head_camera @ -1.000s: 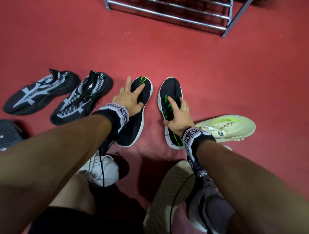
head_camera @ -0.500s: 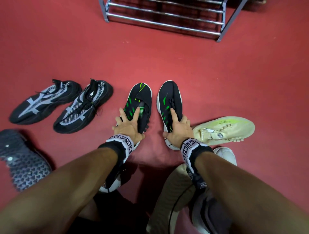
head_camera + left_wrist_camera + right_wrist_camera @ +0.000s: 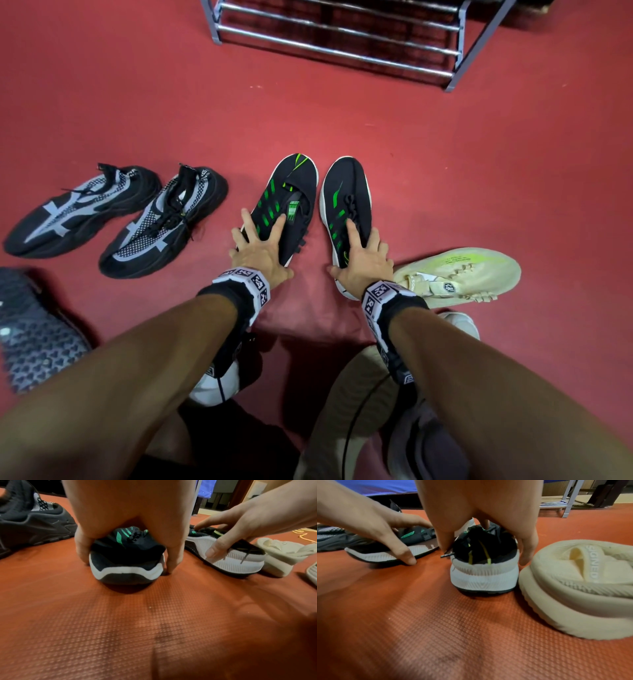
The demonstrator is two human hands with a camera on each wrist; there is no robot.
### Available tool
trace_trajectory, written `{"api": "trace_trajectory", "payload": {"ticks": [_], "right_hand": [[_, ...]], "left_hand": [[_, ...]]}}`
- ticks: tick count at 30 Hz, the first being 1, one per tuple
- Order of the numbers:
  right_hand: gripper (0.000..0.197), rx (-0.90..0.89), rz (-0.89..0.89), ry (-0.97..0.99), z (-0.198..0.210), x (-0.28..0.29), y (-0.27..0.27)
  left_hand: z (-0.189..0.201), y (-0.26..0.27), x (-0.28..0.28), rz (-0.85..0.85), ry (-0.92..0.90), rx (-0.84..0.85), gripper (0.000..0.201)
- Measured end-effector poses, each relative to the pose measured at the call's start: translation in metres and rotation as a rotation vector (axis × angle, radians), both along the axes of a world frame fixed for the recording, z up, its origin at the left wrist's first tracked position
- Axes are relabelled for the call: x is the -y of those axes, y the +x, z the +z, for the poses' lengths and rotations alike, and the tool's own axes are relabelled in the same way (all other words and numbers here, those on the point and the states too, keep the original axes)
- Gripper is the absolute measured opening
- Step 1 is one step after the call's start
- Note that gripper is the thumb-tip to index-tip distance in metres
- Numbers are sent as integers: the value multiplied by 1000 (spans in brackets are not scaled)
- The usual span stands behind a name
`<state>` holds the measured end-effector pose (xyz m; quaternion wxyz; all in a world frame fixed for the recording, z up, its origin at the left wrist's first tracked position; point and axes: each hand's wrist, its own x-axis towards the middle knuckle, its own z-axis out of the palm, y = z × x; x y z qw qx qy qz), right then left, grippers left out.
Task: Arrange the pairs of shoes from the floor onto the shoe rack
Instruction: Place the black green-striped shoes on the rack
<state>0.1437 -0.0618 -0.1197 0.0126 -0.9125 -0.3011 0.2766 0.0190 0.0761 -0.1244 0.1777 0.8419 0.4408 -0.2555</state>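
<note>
A pair of black shoes with green stripes stands side by side on the red floor, toes pointing toward the shoe rack [image 3: 335, 44]. My left hand [image 3: 262, 251] grips the heel of the left black-green shoe [image 3: 294, 192], thumb and fingers down either side of it [image 3: 126, 555]. My right hand [image 3: 361, 263] grips the heel of the right black-green shoe [image 3: 346, 192] in the same way [image 3: 484, 563]. In both wrist views the fingertips reach the floor beside the white soles.
Left of the held pair lies a black-and-grey pair [image 3: 78, 209] [image 3: 164, 222]. A cream shoe [image 3: 459, 274] lies against the right shoe's heel. A grey-soled shoe [image 3: 37, 342], a white shoe [image 3: 214, 387] and a cream sole [image 3: 356, 394] lie near my legs.
Both hands have slid back from the middle of the black-green shoes to their heels. The two shoes now stand upright and parallel. More of the rack shows at the top.
</note>
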Motion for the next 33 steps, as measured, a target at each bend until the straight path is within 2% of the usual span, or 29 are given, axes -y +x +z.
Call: {"api": "trace_trajectory", "payload": {"ticks": [4,11,14,19,23,28,33], "right_hand": [[109,30,-7,-66,-2,3,-6],[87,34,37,72,0,-4,10],[89,42,52,76,-1,-7,21],[104,60,130,8,-9,-4,23],[95,86,180,-12,-10,-3,23],[87,77,162,-2,5,-9,25],[80,57,144,36,42,-23,27]], "left_hand": [[3,-1,5,12,-9,41,104],[-5,-1,12,31,67,181,87],[-11,0,14,60,69,216,86],[-16,10,11,58,108,172,94],[-13,14,8,52,141,173,89],[7,16,4,45,148,170,86],[51,19,-11,48,115,219,87]]}}
